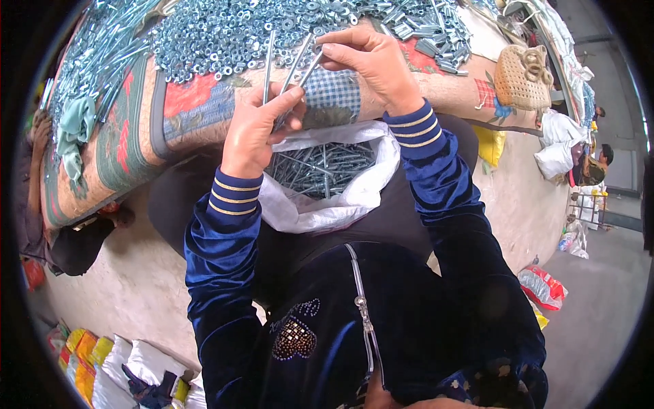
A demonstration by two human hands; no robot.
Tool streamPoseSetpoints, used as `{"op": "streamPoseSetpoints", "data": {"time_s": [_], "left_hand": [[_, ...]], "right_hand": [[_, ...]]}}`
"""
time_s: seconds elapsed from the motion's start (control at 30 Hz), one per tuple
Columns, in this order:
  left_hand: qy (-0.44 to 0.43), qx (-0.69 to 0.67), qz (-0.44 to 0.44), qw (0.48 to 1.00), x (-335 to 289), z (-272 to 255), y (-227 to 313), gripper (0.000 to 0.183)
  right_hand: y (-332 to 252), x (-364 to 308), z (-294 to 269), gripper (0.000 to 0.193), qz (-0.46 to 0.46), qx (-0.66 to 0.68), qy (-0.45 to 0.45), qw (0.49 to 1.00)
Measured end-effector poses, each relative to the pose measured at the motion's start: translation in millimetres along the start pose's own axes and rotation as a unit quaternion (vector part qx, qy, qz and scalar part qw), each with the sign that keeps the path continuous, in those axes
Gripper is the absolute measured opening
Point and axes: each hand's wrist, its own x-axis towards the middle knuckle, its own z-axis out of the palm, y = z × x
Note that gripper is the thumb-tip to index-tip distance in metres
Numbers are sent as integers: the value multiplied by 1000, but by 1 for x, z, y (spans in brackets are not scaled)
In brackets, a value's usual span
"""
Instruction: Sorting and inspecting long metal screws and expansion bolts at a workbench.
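My left hand (253, 129) is closed around several long, thin metal bolts (269, 65), which fan upward from between thumb and fingers. At the upper end of the rightmost bolt, my right hand (381, 65) pinches a small metal ring, a nut or a washer; my fingertips partly hide it. Below both hands, a white woven sack (390, 163) lies open in my lap. Many assembled-looking metal bolts (317, 170) lie jumbled inside it. Just beyond my hands spreads a heap of loose nuts and washers (214, 41) on a patterned cloth-covered table (197, 112).
Long rods (102, 51) are heaped at the table's left, beside a green cloth (77, 123). Metal sleeves (432, 31) lie at the right, near a woven straw bag (521, 78). Another person's arm (37, 157) is at far left. Filled sacks (133, 365) stand on the floor.
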Motion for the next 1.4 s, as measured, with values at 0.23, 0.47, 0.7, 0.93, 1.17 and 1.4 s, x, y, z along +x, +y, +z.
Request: {"op": "streamPoseSetpoints", "data": {"time_s": [0.23, 0.47, 0.7, 0.93, 1.17, 1.4], "left_hand": [[33, -110, 12, 993, 1, 1, 2, 14], [117, -127, 93, 981, 0, -7, 6, 13], [115, -117, 82, 983, 0, -11, 5, 14], [107, -115, 85, 984, 1, -13, 4, 13], [72, -60, 32, 995, 1, -13, 3, 17], [38, -53, 32, 997, -6, -4, 11, 18]], "right_hand": [[-6, 3, 25, 23, -335, -401, 105, 846], [40, 16, 19, 11, -278, -547, 72, 786], [49, 25, 5, 8, -271, -567, 110, 770], [44, 24, 24, 6, -322, -566, 33, 758], [20, 23, -3, 14, 4, -72, 21, 997], [3, 15, -13, 19, 10, 49, -76, 996]]}}
